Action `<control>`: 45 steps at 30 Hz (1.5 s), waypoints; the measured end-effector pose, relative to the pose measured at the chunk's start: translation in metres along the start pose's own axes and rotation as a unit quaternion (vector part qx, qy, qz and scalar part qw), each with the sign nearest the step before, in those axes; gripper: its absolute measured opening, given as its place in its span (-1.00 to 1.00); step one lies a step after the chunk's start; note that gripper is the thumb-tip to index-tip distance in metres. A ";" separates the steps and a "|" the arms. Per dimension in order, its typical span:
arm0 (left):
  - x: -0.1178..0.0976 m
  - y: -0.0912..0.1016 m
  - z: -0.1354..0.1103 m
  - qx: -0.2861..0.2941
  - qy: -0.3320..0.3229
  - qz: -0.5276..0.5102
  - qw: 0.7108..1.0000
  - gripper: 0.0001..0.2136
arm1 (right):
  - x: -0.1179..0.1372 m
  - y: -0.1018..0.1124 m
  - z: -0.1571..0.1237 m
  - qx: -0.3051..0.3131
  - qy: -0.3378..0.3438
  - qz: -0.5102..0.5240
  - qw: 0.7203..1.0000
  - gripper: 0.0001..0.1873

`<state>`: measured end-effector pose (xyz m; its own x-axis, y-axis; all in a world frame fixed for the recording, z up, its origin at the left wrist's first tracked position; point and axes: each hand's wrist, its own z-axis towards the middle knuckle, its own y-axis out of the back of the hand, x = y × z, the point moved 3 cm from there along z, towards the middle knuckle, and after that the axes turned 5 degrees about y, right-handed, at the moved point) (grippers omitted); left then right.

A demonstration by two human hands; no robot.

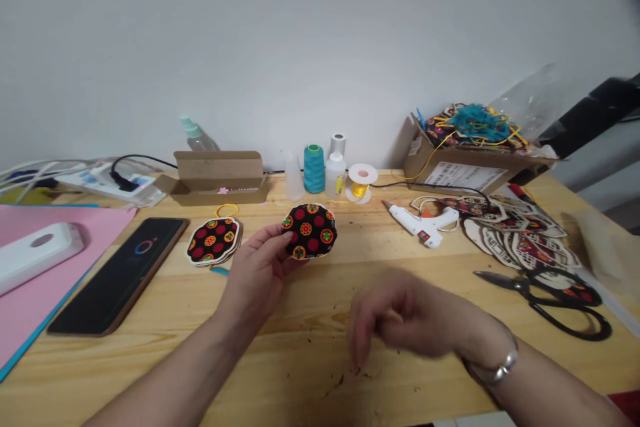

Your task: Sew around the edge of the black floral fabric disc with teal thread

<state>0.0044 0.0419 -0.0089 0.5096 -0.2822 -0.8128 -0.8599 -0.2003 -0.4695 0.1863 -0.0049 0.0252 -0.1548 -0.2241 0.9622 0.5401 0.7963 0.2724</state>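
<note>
In the head view my left hand [260, 270] grips a black fabric patch [310, 232] with red dots and orange flowers, thumb on its face and fingers behind. The patch is held tilted above the table. Over the table's front middle hangs my right hand [400, 317], smeared by motion, its fingers bent downward; whether anything is between them I cannot make out. Left of my left hand lies a small stack of similar scalloped patches [214, 240] with pale edges, a yellow loop at its top and a teal bit below.
A white glue gun [425, 221], black scissors [545, 297] and a pile of patterned pieces [520, 230] lie right. Teal thread [314, 170], a yellow cord spool [361, 183] and a cardboard box [220, 177] stand behind. A phone [120, 277] lies left; a fuller box [460, 170] stands back right.
</note>
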 end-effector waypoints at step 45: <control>0.009 -0.007 -0.007 0.038 0.005 0.227 0.973 -0.76 | -0.058 0.048 0.017 -0.302 -0.144 0.118 0.935 -0.77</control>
<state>0.0153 0.0341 -0.0108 0.0757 -0.3338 -0.9396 -0.9961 0.0178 -0.0865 0.2075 0.0562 -0.0179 -0.1422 0.1474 0.9788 0.9424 0.3225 0.0884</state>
